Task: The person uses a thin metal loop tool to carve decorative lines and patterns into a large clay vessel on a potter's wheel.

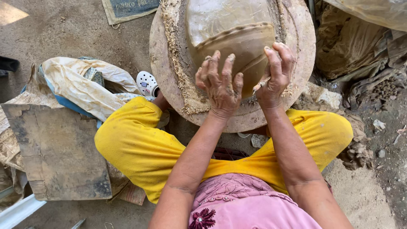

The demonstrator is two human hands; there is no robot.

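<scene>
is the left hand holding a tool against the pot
No: the left hand rests bare, fingers spread, on the clay pot; the thin stick tool is in the right hand.

Your left hand (220,85) lies flat on the near side of the clay pot (231,42), and your right hand (276,74), just to its right, touches the pot while it grips a thin tool (260,85). The pot sits on a round wheel (169,76) before your knees. A board (55,152) lies to your left, with a shoe (147,83) between the board and the wheel.
</scene>
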